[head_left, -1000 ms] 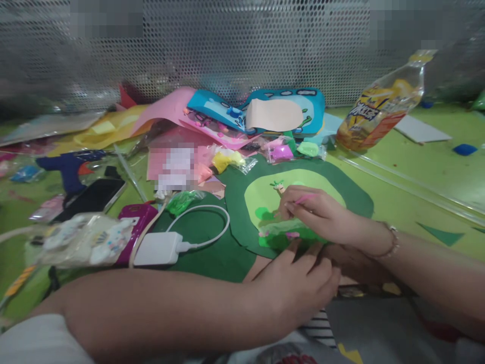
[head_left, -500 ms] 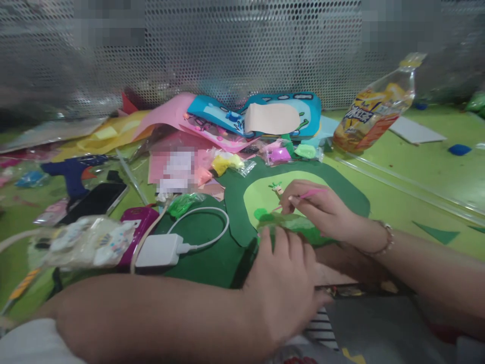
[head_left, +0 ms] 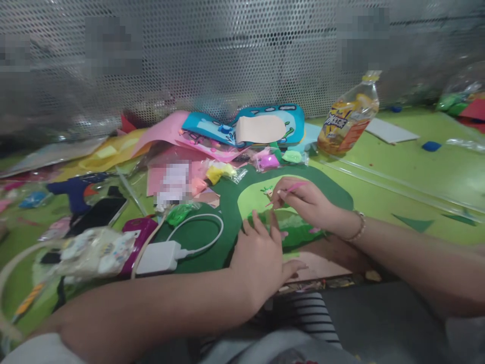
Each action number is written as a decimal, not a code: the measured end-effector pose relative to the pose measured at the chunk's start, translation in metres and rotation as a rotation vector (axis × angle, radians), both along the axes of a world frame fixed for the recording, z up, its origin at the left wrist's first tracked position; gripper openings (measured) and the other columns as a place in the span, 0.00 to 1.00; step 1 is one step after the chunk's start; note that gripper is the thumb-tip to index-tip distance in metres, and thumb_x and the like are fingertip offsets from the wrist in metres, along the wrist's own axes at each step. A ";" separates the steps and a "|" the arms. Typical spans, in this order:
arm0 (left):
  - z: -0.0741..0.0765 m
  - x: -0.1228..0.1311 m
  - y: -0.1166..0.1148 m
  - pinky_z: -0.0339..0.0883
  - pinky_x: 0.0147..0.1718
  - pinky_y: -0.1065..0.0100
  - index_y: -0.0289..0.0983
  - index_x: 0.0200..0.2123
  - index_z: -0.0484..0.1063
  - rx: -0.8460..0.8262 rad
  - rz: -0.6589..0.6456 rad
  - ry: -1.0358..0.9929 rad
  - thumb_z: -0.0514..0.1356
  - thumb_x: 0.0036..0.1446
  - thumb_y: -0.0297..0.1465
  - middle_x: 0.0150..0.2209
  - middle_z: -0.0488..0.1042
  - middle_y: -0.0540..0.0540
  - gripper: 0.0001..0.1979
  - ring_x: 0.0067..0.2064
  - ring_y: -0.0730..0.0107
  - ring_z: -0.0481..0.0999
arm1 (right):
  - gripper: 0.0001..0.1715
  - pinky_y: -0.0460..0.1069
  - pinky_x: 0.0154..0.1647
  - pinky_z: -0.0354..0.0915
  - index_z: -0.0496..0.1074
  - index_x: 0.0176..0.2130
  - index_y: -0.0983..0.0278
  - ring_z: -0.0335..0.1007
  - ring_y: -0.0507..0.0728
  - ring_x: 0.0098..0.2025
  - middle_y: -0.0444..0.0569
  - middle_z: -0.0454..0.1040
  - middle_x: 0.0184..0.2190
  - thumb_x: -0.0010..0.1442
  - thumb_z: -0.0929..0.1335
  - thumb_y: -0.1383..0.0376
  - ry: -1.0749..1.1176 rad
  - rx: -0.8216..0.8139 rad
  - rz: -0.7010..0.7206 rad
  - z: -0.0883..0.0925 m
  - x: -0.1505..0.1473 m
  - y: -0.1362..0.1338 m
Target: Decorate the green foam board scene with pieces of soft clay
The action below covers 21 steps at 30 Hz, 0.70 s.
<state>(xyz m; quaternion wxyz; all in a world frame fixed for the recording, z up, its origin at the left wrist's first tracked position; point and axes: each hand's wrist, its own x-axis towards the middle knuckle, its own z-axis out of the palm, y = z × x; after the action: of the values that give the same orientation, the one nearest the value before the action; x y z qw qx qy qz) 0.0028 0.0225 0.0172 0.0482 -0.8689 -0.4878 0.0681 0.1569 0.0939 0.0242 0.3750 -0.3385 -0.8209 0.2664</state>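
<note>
My right hand (head_left: 308, 205) is closed around a slim pink stick-like tool (head_left: 295, 187), its pointed end down over the green craft piece. That piece has a dark green paper base (head_left: 335, 187) with a light green panel (head_left: 246, 199) on it. A small pale figure with a green sprout (head_left: 268, 191) sits on the panel, just left of the right fingers. Along the near side runs a brighter green strip (head_left: 299, 237) with pink spots. My left hand (head_left: 259, 255) lies with fingers spread, its fingertips on the near left part of the piece.
Left are a power strip (head_left: 94, 250), a white charger (head_left: 157, 257) with its cable, a phone (head_left: 100, 215) and a blue glue gun (head_left: 76, 192). Clay packets (head_left: 220, 172) and blue cut-outs (head_left: 295, 119) lie behind. A tilted plastic bottle (head_left: 346, 121) stands back right, before a perforated metal panel (head_left: 227, 60).
The head view has shifted, so the table things appear further left. My left fingers have spread apart and show more of the green strip. The right hand keeps its hold on the pink tool.
</note>
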 end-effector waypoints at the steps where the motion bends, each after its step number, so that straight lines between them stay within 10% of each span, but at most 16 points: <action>1: 0.001 0.000 0.000 0.65 0.40 0.53 0.22 0.62 0.49 -0.005 0.008 -0.010 0.49 0.50 0.57 0.56 0.55 0.13 0.49 0.54 0.34 0.64 | 0.12 0.46 0.32 0.66 0.68 0.30 0.66 0.66 0.50 0.31 0.48 0.68 0.29 0.59 0.58 0.73 0.012 -0.011 -0.004 0.000 0.000 0.000; 21: -0.006 -0.001 0.000 0.63 0.37 0.58 0.34 0.59 0.58 0.126 -0.016 0.055 0.45 0.55 0.54 0.54 0.63 0.23 0.37 0.46 0.46 0.71 | 0.24 0.44 0.25 0.56 0.57 0.58 0.62 0.54 0.48 0.22 0.39 0.62 0.23 0.63 0.58 0.65 -0.049 0.019 -0.206 -0.018 0.009 0.024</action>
<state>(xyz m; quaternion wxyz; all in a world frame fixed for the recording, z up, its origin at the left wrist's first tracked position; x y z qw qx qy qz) 0.0020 0.0221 0.0113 0.1169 -0.8658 -0.4828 0.0606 0.1662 0.1179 0.0060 0.3834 -0.4237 -0.7932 0.2102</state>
